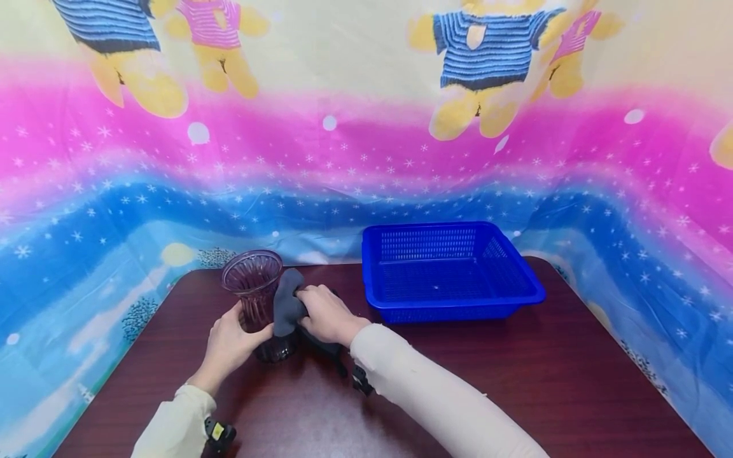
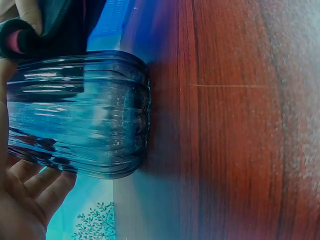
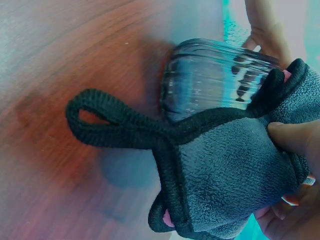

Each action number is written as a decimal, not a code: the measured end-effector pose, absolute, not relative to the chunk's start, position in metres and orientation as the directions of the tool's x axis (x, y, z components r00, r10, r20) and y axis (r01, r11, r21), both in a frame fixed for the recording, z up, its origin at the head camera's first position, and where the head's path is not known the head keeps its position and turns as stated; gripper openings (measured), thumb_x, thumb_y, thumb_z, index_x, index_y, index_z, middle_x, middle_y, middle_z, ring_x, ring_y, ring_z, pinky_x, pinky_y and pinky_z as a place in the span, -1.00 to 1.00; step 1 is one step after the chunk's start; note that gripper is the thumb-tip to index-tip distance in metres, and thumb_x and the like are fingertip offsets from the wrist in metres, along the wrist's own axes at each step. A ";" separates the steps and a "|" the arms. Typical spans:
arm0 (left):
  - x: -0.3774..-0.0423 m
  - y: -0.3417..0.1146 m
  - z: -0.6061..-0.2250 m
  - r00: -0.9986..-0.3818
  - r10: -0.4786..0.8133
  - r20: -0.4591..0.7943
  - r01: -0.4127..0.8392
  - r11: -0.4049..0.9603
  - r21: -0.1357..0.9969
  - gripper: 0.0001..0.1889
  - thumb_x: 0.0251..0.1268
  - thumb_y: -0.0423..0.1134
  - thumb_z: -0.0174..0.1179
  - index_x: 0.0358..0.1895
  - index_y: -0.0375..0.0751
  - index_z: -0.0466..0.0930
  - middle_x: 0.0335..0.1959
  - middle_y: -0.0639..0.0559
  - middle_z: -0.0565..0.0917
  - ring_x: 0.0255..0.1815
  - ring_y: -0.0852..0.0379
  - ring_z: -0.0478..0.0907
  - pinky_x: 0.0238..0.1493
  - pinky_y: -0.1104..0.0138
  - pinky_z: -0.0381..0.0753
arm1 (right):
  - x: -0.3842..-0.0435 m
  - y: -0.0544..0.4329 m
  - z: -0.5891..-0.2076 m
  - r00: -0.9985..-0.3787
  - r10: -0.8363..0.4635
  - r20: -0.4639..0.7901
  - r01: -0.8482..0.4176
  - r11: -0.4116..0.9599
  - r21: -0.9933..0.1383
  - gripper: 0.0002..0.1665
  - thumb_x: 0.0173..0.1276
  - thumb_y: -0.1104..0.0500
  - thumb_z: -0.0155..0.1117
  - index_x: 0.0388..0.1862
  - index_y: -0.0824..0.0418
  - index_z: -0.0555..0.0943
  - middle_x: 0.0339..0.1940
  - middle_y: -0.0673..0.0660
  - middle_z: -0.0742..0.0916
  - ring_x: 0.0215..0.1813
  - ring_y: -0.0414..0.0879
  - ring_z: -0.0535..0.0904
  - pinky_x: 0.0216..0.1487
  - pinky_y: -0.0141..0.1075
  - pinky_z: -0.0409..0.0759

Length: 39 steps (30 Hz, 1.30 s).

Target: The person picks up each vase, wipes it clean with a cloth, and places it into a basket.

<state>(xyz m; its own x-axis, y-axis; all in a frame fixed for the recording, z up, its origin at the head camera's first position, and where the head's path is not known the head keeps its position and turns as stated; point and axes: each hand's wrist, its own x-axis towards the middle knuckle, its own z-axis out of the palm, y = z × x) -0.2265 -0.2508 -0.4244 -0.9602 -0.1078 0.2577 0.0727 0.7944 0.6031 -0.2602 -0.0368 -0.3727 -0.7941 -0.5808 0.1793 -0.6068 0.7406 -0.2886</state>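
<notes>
A purple-tinted ribbed glass vase [image 1: 252, 280] with a flared rim stands upright on the brown table. My left hand [image 1: 231, 340] grips it around the middle from the left, thumb in front. In my right hand [image 1: 328, 313] is a bunched grey cleaning cloth [image 1: 288, 304], pinched between thumb and fingers and held against the vase's right side. Dark edging and a hanging loop show on the cloth [image 3: 225, 170] in the right wrist view. The vase's lower body [image 2: 110, 115] fills much of the left wrist view, its base on the tabletop.
A blue plastic basket [image 1: 458, 312] with perforated sides stands at the back right of the table [image 1: 458, 375]. Behind the table hangs a printed curtain [image 1: 343, 140] with bears and snowflakes. Each wrist carries a small black camera.
</notes>
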 end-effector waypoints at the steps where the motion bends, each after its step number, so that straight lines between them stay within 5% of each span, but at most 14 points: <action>1: -0.227 -0.251 -0.425 -0.958 -0.107 0.265 0.079 0.792 0.605 -0.26 0.10 0.06 0.42 0.26 -0.37 0.48 0.08 -0.41 0.69 0.08 -0.38 0.64 0.06 -0.17 0.58 | -0.260 -0.037 -0.371 -0.791 -0.583 0.188 -0.612 0.738 -0.284 -0.60 0.35 0.17 0.37 0.16 0.19 0.65 0.07 0.10 0.75 0.08 0.00 0.61 0.16 -0.21 0.58; 10: -0.226 -0.251 -0.429 -0.950 -0.093 0.297 0.119 0.774 0.622 -0.29 0.08 0.08 0.46 0.23 -0.26 0.52 0.04 -0.32 0.74 0.04 -0.31 0.68 0.02 -0.16 0.61 | -0.262 -0.040 -0.361 -0.779 -0.584 0.230 -0.627 0.721 -0.295 -0.70 0.35 0.17 0.35 0.04 0.18 0.66 0.04 0.08 0.76 0.06 -0.01 0.61 0.16 -0.22 0.56; 26: -0.227 -0.251 -0.425 -0.960 -0.104 0.261 0.081 0.787 0.611 -0.27 0.11 0.06 0.42 0.25 -0.35 0.48 0.09 -0.40 0.69 0.09 -0.38 0.64 0.06 -0.18 0.58 | -0.263 -0.038 -0.377 -0.802 -0.565 0.195 -0.596 0.733 -0.326 -0.80 0.33 0.14 0.41 -0.09 0.13 0.67 -0.09 0.07 0.77 -0.03 -0.03 0.64 0.06 -0.24 0.59; 39: -0.228 -0.252 -0.426 -0.968 -0.114 0.223 0.050 0.784 0.619 -0.20 0.13 0.27 0.38 0.25 -0.29 0.48 0.15 -0.38 0.66 0.17 -0.38 0.59 0.14 -0.19 0.53 | -0.261 -0.036 -0.407 -0.839 -0.525 0.147 -0.543 0.782 -0.307 -0.75 0.28 0.18 0.44 -0.06 0.14 0.70 -0.12 0.06 0.77 -0.09 -0.03 0.61 0.00 -0.23 0.62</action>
<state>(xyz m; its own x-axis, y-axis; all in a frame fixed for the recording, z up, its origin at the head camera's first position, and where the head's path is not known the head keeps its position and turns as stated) -0.2279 -0.2520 -0.4256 -0.9681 -0.1142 0.2228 0.0499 0.7842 0.6185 -0.2613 -0.0358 -0.4071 -0.8385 -0.5246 0.1470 -0.5429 0.7818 -0.3067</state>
